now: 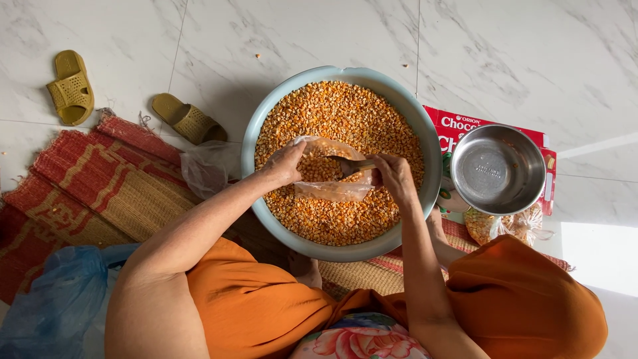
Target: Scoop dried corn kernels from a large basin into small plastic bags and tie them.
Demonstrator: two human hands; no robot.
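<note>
Orange-yellow corn kernels (345,113) fill a pale blue basin (256,133); the woven mat (86,186) is red-and-tan striped.

Left hand (287,161) holds clear bag (330,179); right hand (392,174) scoops corn (345,113).

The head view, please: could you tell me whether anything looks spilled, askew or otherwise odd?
Little stands out. One stray kernel lies on the floor tiles beyond the basin. The two sandals lie apart at different angles, and the mat edge is frayed.
</note>
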